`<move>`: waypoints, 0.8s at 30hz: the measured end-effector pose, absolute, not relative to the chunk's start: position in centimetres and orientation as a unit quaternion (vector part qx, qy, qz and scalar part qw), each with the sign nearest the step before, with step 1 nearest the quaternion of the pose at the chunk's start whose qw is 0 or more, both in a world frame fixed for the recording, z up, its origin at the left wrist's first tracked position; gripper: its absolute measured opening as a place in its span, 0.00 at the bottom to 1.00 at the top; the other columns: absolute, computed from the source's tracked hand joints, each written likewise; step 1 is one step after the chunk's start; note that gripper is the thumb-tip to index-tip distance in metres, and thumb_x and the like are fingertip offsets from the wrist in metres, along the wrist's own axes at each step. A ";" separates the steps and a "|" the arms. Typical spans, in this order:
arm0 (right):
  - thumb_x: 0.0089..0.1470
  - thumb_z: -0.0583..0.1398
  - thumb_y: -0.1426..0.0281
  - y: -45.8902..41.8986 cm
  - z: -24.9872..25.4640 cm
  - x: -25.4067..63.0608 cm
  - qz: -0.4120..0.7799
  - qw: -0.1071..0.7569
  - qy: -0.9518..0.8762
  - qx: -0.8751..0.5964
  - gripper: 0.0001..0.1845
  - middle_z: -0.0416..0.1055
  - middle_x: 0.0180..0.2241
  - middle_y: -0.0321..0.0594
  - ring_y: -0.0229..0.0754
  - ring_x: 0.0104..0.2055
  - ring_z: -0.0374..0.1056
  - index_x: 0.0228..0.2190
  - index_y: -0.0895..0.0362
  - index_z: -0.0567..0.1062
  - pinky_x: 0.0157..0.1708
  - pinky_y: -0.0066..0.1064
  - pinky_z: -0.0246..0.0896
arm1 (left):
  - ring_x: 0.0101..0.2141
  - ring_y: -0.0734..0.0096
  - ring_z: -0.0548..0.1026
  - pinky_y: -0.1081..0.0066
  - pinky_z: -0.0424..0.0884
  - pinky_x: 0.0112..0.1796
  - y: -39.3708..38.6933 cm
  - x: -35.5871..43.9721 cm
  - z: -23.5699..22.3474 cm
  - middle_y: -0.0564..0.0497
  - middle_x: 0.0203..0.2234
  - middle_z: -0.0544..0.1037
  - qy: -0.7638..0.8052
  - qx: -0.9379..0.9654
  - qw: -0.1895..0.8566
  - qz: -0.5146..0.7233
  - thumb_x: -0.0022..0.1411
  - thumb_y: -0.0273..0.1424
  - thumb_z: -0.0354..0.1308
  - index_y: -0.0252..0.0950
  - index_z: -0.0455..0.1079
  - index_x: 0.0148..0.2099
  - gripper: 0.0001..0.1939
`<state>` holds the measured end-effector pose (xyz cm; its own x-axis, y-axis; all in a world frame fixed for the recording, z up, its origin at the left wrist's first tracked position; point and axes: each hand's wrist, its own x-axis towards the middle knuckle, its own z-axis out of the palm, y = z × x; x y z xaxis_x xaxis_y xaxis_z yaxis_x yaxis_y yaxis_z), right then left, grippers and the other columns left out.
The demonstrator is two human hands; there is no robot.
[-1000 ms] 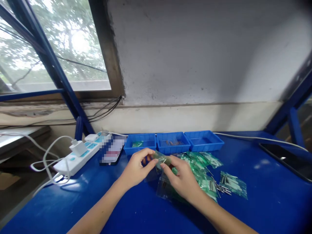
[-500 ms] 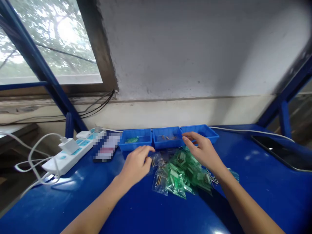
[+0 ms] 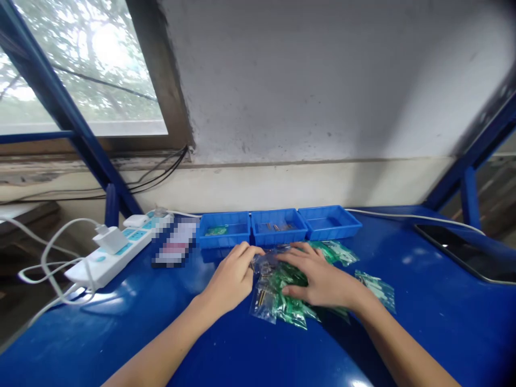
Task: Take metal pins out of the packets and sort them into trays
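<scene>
My left hand (image 3: pixel 234 277) is at the left edge of a heap of small plastic bags. Its fingers are curled together on a clear plastic bag (image 3: pixel 260 260), whose hold is partly hidden. Over the heap lies my right hand (image 3: pixel 320 277), palm down, fingers spread and thumb apart, touching the bags. Green plastic bags (image 3: pixel 292 312) with pale pieces inside show beneath it. At the heap's near left is a clear bag of brass-coloured pins (image 3: pixel 264 298). One more green bag (image 3: pixel 377 290) lies to the right, by my right wrist.
Three blue trays stand in a row behind the heap: a left tray (image 3: pixel 223 242) with a green bag, a middle tray (image 3: pixel 280 236) with clear bags of metal pins, and a right tray (image 3: pixel 332 232). A white power strip (image 3: pixel 94 274) and a black phone (image 3: pixel 467 250) flank them.
My right hand has come down and left from near the right tray onto the heap. My left hand has shifted slightly right, its fingers now at the clear bag.
</scene>
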<state>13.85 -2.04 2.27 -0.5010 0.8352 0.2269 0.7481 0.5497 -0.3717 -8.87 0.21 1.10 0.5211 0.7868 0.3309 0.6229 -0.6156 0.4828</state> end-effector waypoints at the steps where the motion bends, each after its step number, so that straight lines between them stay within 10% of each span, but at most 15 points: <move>1: 0.50 0.62 0.61 -2.2 2.2 13.5 0.123 0.188 -0.863 -0.452 0.28 0.68 0.49 0.45 0.62 0.57 0.52 0.53 0.47 0.66 0.48 0.63 0.51 | 0.45 0.61 0.68 0.60 0.66 0.46 0.3 -8.8 0.9 0.47 0.43 0.68 0.397 0.863 0.153 0.273 0.51 0.15 0.43 0.40 0.63 0.50 0.26; 13: 0.53 0.54 0.78 -1.4 1.6 11.8 0.136 0.432 -0.773 -0.443 0.20 0.70 0.34 0.40 0.41 0.36 0.68 0.48 0.54 0.67 0.37 0.35 0.65 | 0.43 0.59 0.68 0.58 0.66 0.44 0.6 -8.6 -0.2 0.45 0.41 0.67 0.417 0.850 0.139 0.289 0.61 0.25 0.47 0.37 0.57 0.59 0.23; 20: 0.47 0.55 0.82 -0.5 2.5 9.3 0.024 0.481 -0.793 -0.372 0.13 0.67 0.41 0.41 0.47 0.48 0.61 0.29 0.53 0.73 0.47 0.46 0.58 | 0.24 0.70 0.66 0.72 0.63 0.28 0.1 -7.9 1.0 0.53 0.21 0.66 0.451 0.688 0.426 0.376 0.66 0.45 0.38 0.34 0.67 0.32 0.24; 24: 0.47 0.55 0.82 -1.8 1.4 7.8 -0.011 0.465 -0.806 -0.367 0.16 0.56 0.52 0.44 0.53 0.56 0.51 0.33 0.52 0.75 0.50 0.51 0.54 | 0.25 0.73 0.65 0.75 0.62 0.27 0.4 -8.2 1.4 0.54 0.25 0.68 0.416 0.666 0.435 0.442 0.64 0.40 0.49 0.35 0.67 0.36 0.13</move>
<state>7.82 -1.76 1.45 -0.2981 0.5820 0.7566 0.6021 0.7297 -0.3241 -8.17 0.41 1.37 0.2637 0.9376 0.2265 0.1697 -0.2763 0.9460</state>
